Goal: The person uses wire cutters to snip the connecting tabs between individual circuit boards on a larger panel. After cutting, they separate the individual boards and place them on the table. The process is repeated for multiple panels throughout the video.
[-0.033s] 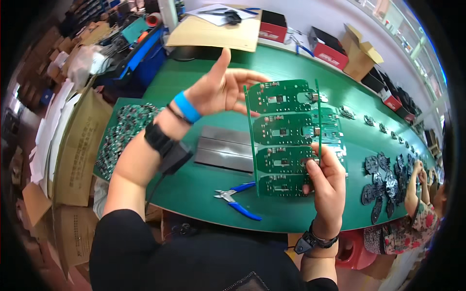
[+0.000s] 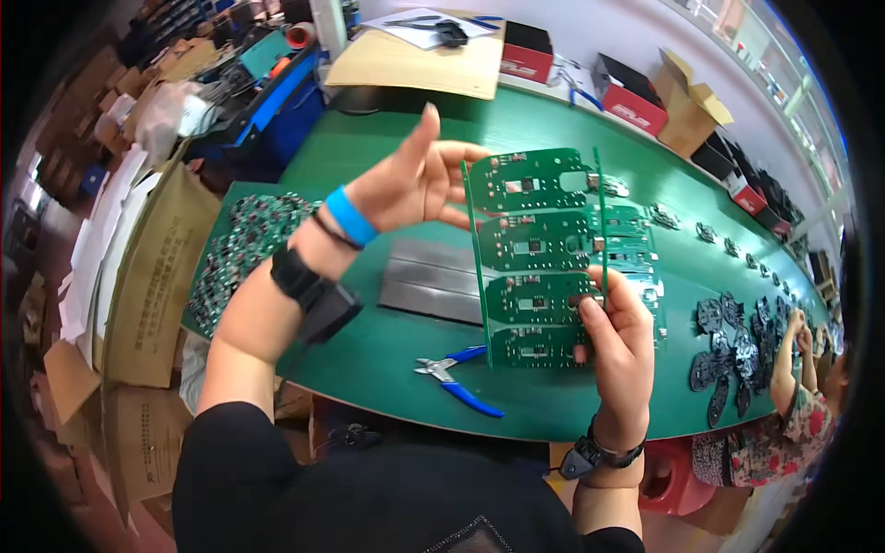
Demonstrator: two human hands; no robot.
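Circuit-board panel (image 2: 553,247), its four boards (image 2: 553,300) all unseparated between side rails (image 2: 477,253), sits pinched in my right grip (image 2: 619,332), my left grip (image 2: 410,184) wide at its ten o'clock.

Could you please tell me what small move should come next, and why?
Probably close the left hand on the upper left edge of the green circuit board: it is open beside that edge, thumb raised, while only the right hand visibly grips the board, low on its right side.

An electronics workshop is showing. A circuit-board panel (image 2: 539,235) is being held over a workbench (image 2: 369,392) where cutters (image 2: 444,372) are lying.
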